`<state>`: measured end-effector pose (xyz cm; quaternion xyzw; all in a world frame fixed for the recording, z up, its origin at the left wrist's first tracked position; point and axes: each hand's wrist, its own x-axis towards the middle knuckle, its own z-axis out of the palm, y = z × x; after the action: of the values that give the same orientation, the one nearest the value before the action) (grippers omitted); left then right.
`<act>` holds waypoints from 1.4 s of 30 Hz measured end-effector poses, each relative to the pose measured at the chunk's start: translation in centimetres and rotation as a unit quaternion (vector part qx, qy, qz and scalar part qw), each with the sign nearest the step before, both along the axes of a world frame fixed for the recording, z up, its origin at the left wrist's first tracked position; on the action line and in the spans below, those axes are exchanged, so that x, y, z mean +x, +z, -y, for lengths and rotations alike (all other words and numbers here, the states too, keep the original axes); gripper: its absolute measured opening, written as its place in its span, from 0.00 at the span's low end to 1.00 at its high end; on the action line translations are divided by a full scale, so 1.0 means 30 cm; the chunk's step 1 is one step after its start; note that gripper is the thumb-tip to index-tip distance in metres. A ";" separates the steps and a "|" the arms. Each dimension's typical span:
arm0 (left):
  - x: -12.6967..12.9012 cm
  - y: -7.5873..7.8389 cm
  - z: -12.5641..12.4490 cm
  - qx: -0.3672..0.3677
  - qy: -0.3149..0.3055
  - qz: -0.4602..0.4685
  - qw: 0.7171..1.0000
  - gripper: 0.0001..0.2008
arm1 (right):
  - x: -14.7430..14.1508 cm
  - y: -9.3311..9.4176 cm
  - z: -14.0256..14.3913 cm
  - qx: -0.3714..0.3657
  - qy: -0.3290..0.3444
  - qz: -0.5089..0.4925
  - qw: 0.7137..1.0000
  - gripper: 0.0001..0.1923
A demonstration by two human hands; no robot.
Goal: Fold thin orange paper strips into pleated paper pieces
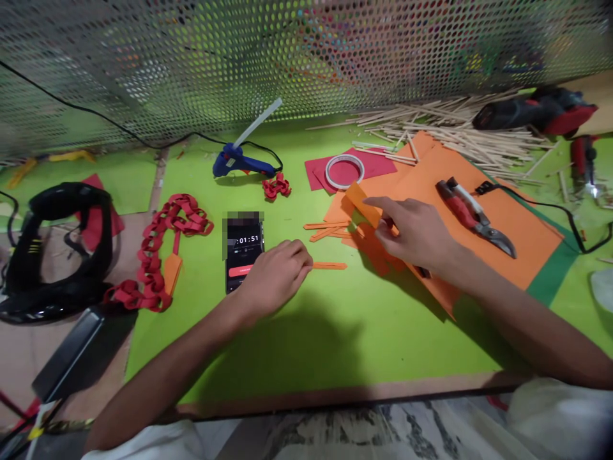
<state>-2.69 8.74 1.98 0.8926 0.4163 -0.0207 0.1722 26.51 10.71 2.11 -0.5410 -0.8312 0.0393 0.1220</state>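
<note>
My left hand (280,275) rests low over the green tabletop with its fingers pinched on the near end of a thin orange paper strip (330,266). Just behind it, several similar orange strips (330,227) lie in a loose group. My right hand (412,230) is above the orange sheets, its thumb and fingers closed on a small orange paper piece (363,203). Partly behind my left wrist lies a phone (244,239) with a running time on its screen. To the left, a red paper chain (156,262) curls beside a folded orange paper piece (172,275).
A blue glue gun (246,165), a small red paper chain (276,186) and a tape roll (345,171) sit toward the back. Red-handled pruning shears (476,217) lie on orange sheets (517,230). Wooden sticks (479,144) and a power tool (536,114) are behind. A black headset-like frame (29,243) stands left.
</note>
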 end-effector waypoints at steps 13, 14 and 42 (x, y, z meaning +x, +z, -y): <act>-0.018 0.033 -0.086 -0.105 0.034 -0.031 0.993 0.09 | -0.001 0.000 0.000 -0.019 -0.009 0.000 1.000 0.27; -0.014 0.036 -0.088 -0.105 0.031 -0.033 0.993 0.09 | -0.001 0.000 0.001 -0.020 -0.009 0.000 1.000 0.27; 0.082 -0.009 -0.214 0.062 0.064 0.040 0.995 0.11 | 0.007 0.011 -0.009 -0.023 -0.015 0.004 1.000 0.27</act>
<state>-0.22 15.17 1.71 0.8731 0.4658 0.0520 0.1340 26.71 10.97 2.44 -0.5561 -0.8224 0.0541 0.1068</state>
